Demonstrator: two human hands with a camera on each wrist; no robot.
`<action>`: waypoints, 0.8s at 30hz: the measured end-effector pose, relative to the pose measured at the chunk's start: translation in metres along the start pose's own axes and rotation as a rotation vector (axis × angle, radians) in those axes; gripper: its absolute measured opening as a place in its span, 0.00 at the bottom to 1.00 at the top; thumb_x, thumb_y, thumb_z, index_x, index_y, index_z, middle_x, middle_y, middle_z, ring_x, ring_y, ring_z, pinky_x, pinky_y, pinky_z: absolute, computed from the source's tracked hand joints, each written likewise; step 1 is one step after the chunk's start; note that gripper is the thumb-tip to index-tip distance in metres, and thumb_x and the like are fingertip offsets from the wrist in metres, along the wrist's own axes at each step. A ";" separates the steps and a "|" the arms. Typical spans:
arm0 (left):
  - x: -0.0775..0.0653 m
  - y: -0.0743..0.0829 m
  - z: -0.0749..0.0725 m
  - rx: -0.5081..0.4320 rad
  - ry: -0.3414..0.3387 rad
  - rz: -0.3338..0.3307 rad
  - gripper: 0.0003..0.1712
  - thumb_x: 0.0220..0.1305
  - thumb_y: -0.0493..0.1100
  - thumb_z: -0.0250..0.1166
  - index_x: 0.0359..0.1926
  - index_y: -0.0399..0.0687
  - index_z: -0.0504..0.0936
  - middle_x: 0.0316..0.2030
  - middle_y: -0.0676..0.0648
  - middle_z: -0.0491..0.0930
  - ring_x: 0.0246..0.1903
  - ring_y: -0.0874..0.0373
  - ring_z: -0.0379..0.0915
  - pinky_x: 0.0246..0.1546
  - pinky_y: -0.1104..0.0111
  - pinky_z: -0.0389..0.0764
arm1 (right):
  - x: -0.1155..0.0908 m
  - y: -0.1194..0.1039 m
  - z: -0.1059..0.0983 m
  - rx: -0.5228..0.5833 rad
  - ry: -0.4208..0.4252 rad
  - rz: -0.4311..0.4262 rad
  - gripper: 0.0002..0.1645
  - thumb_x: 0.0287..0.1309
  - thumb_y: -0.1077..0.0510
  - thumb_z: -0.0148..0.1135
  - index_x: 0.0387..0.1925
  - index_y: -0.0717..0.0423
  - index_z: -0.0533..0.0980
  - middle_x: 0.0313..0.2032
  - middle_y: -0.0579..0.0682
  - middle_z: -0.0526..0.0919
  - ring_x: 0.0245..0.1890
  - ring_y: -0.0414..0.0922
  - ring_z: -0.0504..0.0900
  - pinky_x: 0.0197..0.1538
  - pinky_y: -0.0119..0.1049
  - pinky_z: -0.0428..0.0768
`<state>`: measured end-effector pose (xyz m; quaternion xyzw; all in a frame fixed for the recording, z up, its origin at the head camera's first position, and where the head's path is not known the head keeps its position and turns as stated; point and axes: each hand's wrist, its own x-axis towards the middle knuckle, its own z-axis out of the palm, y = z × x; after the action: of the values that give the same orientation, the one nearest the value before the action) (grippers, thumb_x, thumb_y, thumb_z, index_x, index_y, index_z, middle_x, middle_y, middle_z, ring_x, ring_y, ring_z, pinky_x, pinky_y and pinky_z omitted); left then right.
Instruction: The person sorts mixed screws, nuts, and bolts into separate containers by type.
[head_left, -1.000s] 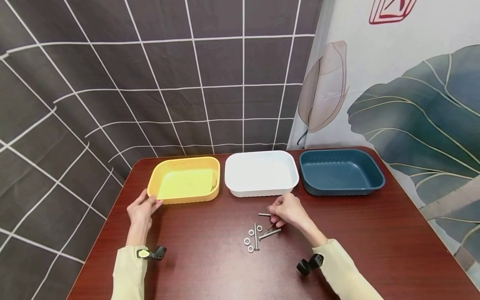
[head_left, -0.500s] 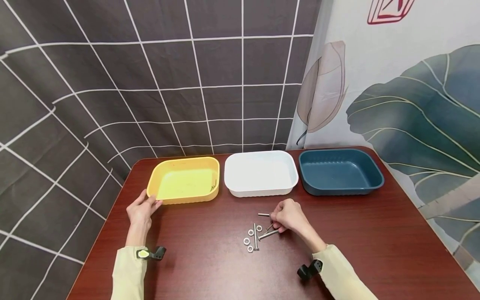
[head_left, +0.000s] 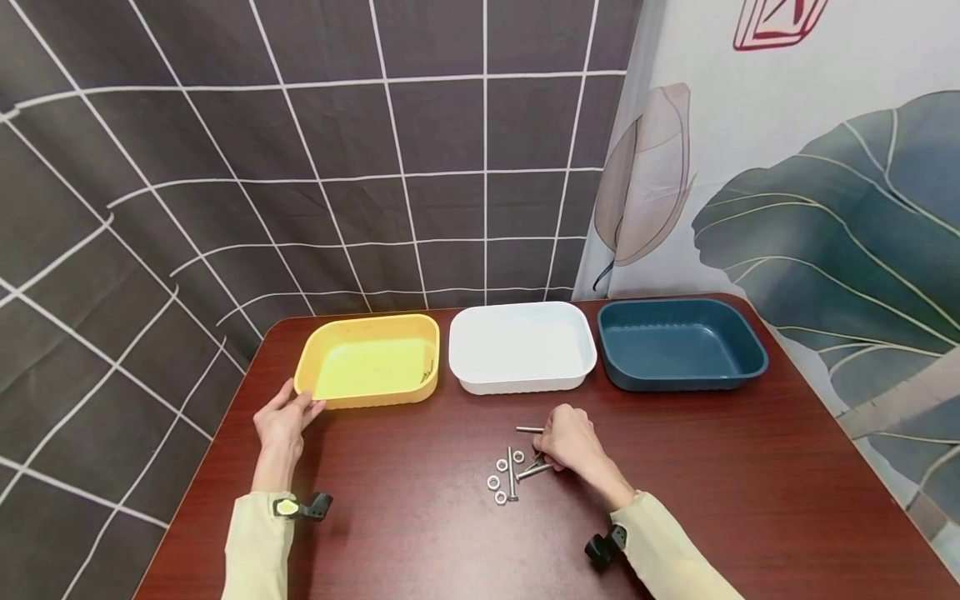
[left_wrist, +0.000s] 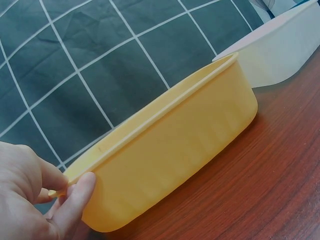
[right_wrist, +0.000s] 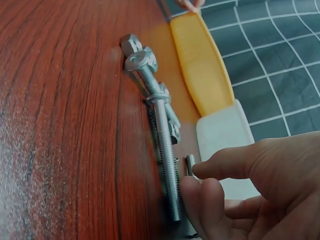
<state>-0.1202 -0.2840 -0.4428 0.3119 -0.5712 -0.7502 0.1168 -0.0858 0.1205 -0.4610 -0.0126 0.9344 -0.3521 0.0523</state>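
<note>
My left hand (head_left: 279,423) grips the near left corner of the yellow tray (head_left: 375,398); in the left wrist view, its thumb (left_wrist: 80,197) lies against the outer wall, with fingers over the rim. Low over a small pile of hardware, my right hand (head_left: 572,440) reaches down with bent fingers. Beneath and beside those fingers are a long bolt (head_left: 512,477), a slanted bolt (head_left: 532,472), a third bolt (head_left: 528,430) partly covered by the hand, and a thin screw (head_left: 537,458). Several nuts (head_left: 493,482) lie left of them. I cannot tell whether the right fingertips pinch anything.
A white tray (head_left: 522,387) stands in the middle of the back edge, and a dark blue tray (head_left: 684,383) to its right. Small screws (head_left: 427,373) lie in the yellow tray's right end. Behind the brown table (head_left: 420,517) hangs a dark gridded cloth (head_left: 442,208).
My right hand has moved slightly toward me and down over the bolts, and the slanted bolt has shifted a little. The left hand stays at the yellow tray.
</note>
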 end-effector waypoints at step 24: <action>0.000 0.000 0.000 0.012 0.000 -0.002 0.35 0.68 0.26 0.58 0.74 0.42 0.62 0.68 0.33 0.63 0.21 0.66 0.82 0.36 0.74 0.87 | 0.001 -0.017 0.015 -0.178 0.048 -0.023 0.18 0.38 0.70 0.62 0.10 0.52 0.64 0.15 0.50 0.67 0.19 0.49 0.71 0.20 0.44 0.78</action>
<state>-0.1201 -0.2843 -0.4427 0.3134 -0.5753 -0.7469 0.1142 -0.0855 0.0982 -0.4609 -0.0196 0.9628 -0.2685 0.0242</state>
